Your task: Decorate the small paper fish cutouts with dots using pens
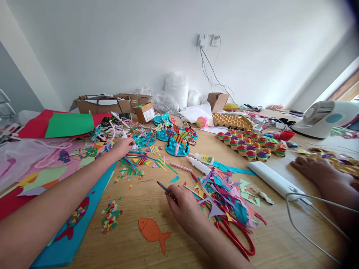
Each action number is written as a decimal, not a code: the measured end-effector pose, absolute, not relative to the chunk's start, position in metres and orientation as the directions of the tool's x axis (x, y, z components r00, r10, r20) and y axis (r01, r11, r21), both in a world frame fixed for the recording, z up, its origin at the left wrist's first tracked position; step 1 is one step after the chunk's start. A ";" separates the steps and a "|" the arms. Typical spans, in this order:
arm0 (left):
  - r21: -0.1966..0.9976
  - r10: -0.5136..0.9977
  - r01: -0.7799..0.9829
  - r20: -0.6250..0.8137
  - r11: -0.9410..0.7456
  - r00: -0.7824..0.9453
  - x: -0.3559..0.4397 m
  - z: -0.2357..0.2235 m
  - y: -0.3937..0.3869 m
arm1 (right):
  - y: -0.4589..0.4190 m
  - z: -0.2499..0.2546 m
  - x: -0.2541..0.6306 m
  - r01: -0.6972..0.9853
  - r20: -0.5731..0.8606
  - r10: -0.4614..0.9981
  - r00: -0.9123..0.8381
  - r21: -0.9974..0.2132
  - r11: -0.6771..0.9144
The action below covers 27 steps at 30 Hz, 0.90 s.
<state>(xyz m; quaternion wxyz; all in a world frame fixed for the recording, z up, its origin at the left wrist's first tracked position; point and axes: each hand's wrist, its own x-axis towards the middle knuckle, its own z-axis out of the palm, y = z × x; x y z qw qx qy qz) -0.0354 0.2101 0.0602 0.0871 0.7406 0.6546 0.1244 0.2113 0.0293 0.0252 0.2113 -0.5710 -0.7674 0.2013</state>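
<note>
My left hand (123, 145) reaches far out to the left middle of the wooden table (146, 194), its fingers curled among coloured paper strips (134, 158) and pipe cleaners; what they pinch is too small to name. My right hand (183, 207) rests near the table's middle, closed on a thin dark tool (165, 188) that points up and left. An orange paper fish (152, 231) lies just in front of it. Red scissors (235, 237) lie right of my right wrist, under a heap of paper scraps (224, 194).
Two white glue bottles (200, 162) lie beyond the scraps, near blue paper-plate crafts (176, 145). A painted egg carton (252, 145), a white bar (273, 179), a white fan (325, 117) and another person's hand (314, 170) are at the right. Coloured sheets (70, 125) and cardboard boxes (103, 104) are at the left back.
</note>
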 end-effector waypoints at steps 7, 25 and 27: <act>0.174 0.994 0.979 0.005 -0.109 0.109 -0.044 0.049 0.227 | 0.026 0.024 0.212 0.779 0.069 0.954 -0.290 -0.562 0.278; 0.195 0.827 0.839 -0.162 -0.508 0.539 0.014 0.098 0.112 | 0.035 0.030 0.222 0.720 0.167 0.965 -0.201 -0.643 0.261; 0.257 0.750 0.779 -0.222 -0.572 0.623 0.020 0.091 0.081 | 0.037 0.030 0.224 0.683 0.189 0.968 -0.166 -0.686 0.251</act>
